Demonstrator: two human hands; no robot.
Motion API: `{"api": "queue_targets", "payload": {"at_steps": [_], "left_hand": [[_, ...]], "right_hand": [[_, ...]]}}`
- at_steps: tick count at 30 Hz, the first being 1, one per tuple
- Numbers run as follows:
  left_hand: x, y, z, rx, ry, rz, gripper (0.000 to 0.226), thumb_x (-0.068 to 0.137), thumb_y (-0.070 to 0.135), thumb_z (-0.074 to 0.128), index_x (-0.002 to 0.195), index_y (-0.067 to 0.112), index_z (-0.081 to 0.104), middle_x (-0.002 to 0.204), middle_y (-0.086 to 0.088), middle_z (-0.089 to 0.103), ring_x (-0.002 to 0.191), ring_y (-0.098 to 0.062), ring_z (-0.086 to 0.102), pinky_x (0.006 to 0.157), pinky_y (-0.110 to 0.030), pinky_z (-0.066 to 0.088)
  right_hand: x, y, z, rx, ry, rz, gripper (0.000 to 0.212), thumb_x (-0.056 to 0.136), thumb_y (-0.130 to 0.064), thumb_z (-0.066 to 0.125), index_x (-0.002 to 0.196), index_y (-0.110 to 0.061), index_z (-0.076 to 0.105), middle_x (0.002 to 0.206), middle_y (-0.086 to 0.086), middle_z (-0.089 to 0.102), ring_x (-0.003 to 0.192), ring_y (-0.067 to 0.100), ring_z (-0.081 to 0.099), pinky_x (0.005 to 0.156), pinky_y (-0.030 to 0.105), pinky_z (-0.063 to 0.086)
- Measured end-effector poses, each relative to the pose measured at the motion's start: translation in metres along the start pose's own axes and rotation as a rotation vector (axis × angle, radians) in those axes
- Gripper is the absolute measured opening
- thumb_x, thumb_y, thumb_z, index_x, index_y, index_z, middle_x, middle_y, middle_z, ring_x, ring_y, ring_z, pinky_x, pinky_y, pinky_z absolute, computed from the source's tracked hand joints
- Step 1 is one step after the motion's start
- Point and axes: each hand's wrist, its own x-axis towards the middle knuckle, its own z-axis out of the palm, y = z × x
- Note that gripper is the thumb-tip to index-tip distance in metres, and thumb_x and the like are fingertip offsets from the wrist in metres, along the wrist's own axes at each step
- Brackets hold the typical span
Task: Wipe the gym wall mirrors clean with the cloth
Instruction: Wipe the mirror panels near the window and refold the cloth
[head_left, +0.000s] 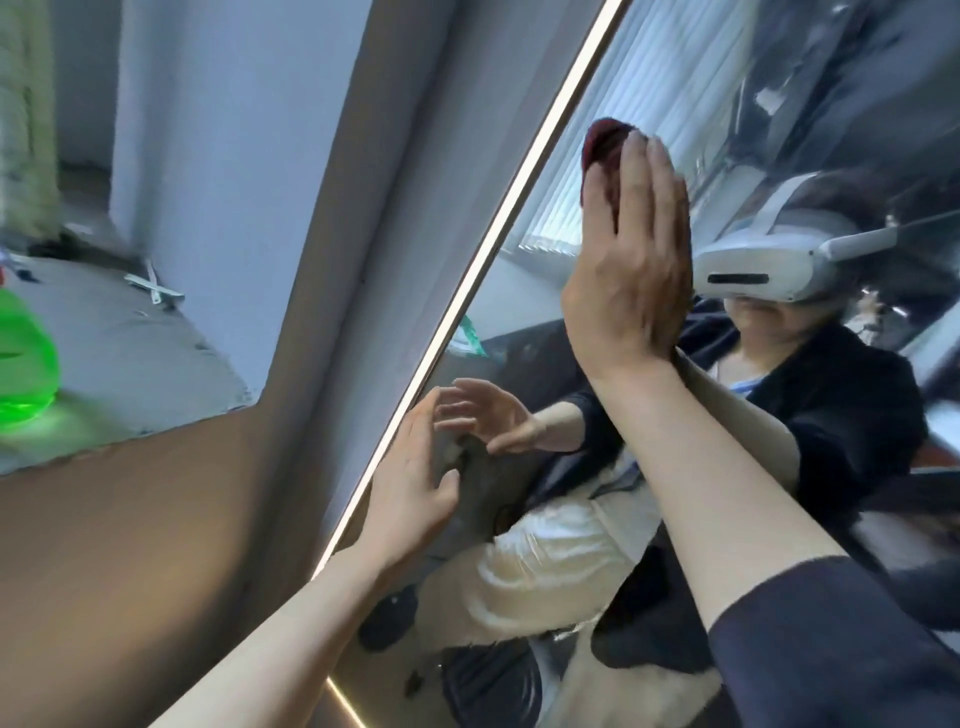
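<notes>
Head view
Mirror (597, 519): fills the right of the scene, tilted in the frame, with a lit strip (498, 228) along its left edge
Cloth (602, 145): dark red, bunched high on the glass, showing above the right fingertips
Right hand (631, 275): raised flat against the mirror, fingers straight and pressed together, pressing the cloth to the glass
Left hand (410, 478): lower, near the lit strip, fingers spread and slightly bent, tips at the glass; holds nothing
Sleeve (831, 649): dark, on the near right forearm
Green bottle (21, 364): far left, blurred, on a grey ledge (130, 338)
</notes>
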Motion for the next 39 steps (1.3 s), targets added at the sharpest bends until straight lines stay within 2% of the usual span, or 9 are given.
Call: {"api": "queue_targets", "payload": {"at_steps": [6,9,14,16,23,26,30,36,39], "left_hand": [[0.001,-0.01,-0.008,-0.124,0.043,-0.055,0.076,0.085,-0.008,0.058,0.152,0.015,0.032,0.146,0.0,0.05,0.132,-0.013,0.05,0.107,-0.017,0.035],[0.0,-0.01,-0.017,-0.09,-0.015,-0.073,0.077,0.086,-0.009,0.062,0.153,0.015,0.033,0.151,-0.005,0.047,0.138,-0.022,0.046,0.114,-0.032,0.037],[0.001,0.0,-0.016,-0.039,-0.071,-0.052,0.077,0.091,0.004,0.063,0.156,0.021,0.025,0.16,0.0,0.033,0.144,-0.017,0.036,0.112,-0.029,0.032],[0.002,0.002,-0.013,-0.036,-0.075,-0.02,0.076,0.09,0.003,0.063,0.154,0.023,0.028,0.159,0.0,0.035,0.142,-0.017,0.038,0.112,-0.028,0.033],[-0.007,-0.012,-0.02,-0.045,-0.084,-0.096,0.078,0.087,-0.009,0.059,0.155,0.012,0.027,0.157,-0.008,0.037,0.143,-0.021,0.038,0.117,-0.034,0.032],[-0.009,-0.012,-0.021,-0.016,-0.091,-0.103,0.077,0.088,-0.008,0.056,0.156,0.013,0.026,0.16,-0.005,0.033,0.146,-0.02,0.034,0.118,-0.033,0.029],[-0.008,0.002,-0.008,-0.044,-0.085,-0.082,0.073,0.091,-0.004,0.056,0.155,0.018,0.029,0.159,-0.003,0.034,0.144,-0.019,0.037,0.115,-0.032,0.033],[-0.012,0.002,0.002,-0.085,-0.036,-0.072,0.07,0.087,-0.008,0.06,0.15,0.015,0.037,0.151,-0.006,0.045,0.137,-0.02,0.045,0.11,-0.028,0.035],[-0.018,0.01,0.008,-0.015,-0.018,0.003,0.068,0.087,0.001,0.068,0.147,0.015,0.041,0.15,-0.004,0.045,0.135,-0.017,0.045,0.107,-0.013,0.028]], "right_hand": [[-0.146,-0.058,0.019,0.109,-0.287,-0.442,0.04,0.1,-0.003,0.041,0.135,0.003,0.059,0.142,0.022,0.056,0.135,0.036,0.049,0.122,0.043,0.025],[-0.156,-0.057,0.007,0.155,-0.459,-0.569,0.044,0.093,-0.005,0.039,0.129,0.002,0.064,0.137,0.02,0.06,0.131,0.035,0.053,0.118,0.043,0.03],[-0.036,-0.004,-0.004,0.103,-0.05,0.012,0.043,0.097,0.0,0.039,0.135,0.0,0.059,0.142,0.022,0.054,0.135,0.038,0.047,0.114,0.05,0.038],[-0.041,-0.002,0.0,0.036,0.003,-0.017,0.041,0.1,0.001,0.039,0.136,-0.001,0.058,0.146,0.021,0.052,0.138,0.038,0.045,0.118,0.048,0.034],[-0.196,-0.055,-0.003,0.203,-0.6,-0.585,0.048,0.095,-0.007,0.036,0.139,0.001,0.056,0.143,0.018,0.055,0.136,0.031,0.051,0.119,0.041,0.035],[-0.125,-0.039,-0.007,0.288,-0.437,-0.308,0.042,0.097,-0.008,0.038,0.128,-0.007,0.066,0.128,0.007,0.066,0.12,0.019,0.059,0.109,0.039,0.045],[-0.032,-0.007,-0.002,0.056,-0.034,0.049,0.045,0.093,0.001,0.045,0.136,-0.003,0.059,0.146,0.021,0.052,0.138,0.038,0.045,0.121,0.047,0.026],[-0.202,-0.032,-0.022,0.133,-0.499,-0.567,0.043,0.097,-0.008,0.056,0.139,0.0,0.056,0.148,0.018,0.05,0.141,0.034,0.043,0.122,0.044,0.024],[-0.207,0.014,-0.056,0.107,-0.502,-0.611,0.039,0.103,-0.006,0.039,0.133,-0.004,0.063,0.144,0.017,0.055,0.138,0.033,0.048,0.121,0.046,0.026]]}}
